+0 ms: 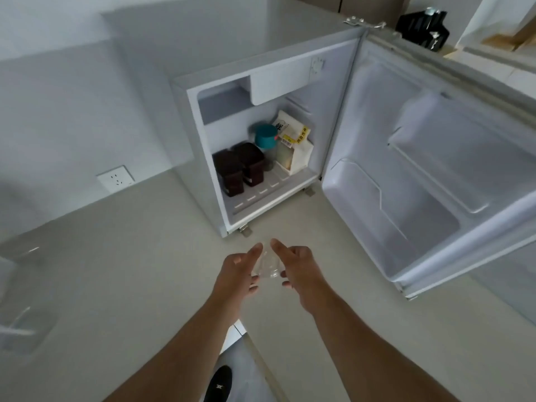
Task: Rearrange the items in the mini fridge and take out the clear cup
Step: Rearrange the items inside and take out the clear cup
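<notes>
The white mini fridge (261, 71) stands on the counter with its door (435, 158) swung wide open to the right. On its lower shelf sit two dark brown containers (239, 168), a jar with a teal lid (265, 136) and a white-and-yellow carton (294, 143). In front of the fridge, just above the countertop, a small clear cup (268, 265) is pressed between my left hand (237, 271) and my right hand (298, 268), fingers of both extended along its sides.
A wall socket (116, 178) sits on the wall left of the fridge. A black object (423, 27) stands behind the door at the top right. The counter's front edge (255, 352) runs below my forearms, with a black shoe (219, 384) on the floor.
</notes>
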Demonstrator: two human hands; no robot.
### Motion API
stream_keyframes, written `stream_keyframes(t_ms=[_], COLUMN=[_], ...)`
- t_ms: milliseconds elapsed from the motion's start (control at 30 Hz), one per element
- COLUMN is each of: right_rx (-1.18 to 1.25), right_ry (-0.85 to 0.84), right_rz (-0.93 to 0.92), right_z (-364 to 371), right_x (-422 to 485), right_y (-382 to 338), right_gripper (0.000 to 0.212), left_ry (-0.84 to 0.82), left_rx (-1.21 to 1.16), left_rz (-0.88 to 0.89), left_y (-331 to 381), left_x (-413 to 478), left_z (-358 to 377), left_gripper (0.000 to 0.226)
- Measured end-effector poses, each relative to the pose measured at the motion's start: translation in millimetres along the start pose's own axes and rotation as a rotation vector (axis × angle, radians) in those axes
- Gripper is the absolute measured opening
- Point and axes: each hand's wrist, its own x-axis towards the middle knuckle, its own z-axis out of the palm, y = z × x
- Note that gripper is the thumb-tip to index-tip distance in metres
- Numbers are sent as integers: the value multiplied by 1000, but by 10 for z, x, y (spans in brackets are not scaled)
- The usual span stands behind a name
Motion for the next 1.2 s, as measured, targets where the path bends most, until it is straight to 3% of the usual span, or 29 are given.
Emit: stream_keyframes(t_ms=[100, 233, 367, 567, 933, 1067, 1200], right_rx=[-4, -8, 14, 22, 11, 2, -24], right_ry=[-14, -22, -38, -18, 17, 29, 27], right_rz=[26, 41, 38, 71, 152, 162, 180], right_z=[301, 768, 1252, 1815, 2351, 2375, 2369], right_x=[-3, 120, 283, 634, 1071, 1110, 1145], right_y=[75, 93, 49, -9, 21, 55, 104], right_gripper=[72, 81, 72, 75, 62, 52, 55], left_ry=[4, 5, 27, 13, 35, 37, 39], left_rx=[-35, -61, -77, -57, 0, 6, -27], left_rz=[-25, -48, -51, -36, -102, -123, -142], left_y=[-105, -155, -131, -43, -68, -116, -130], left_x=[58, 263, 544, 1040, 1681, 1760, 1767], left_z=[-312, -730, -1150, -1588, -1925, -1912, -1907], left_gripper=[64, 68, 74, 70, 34, 29, 25])
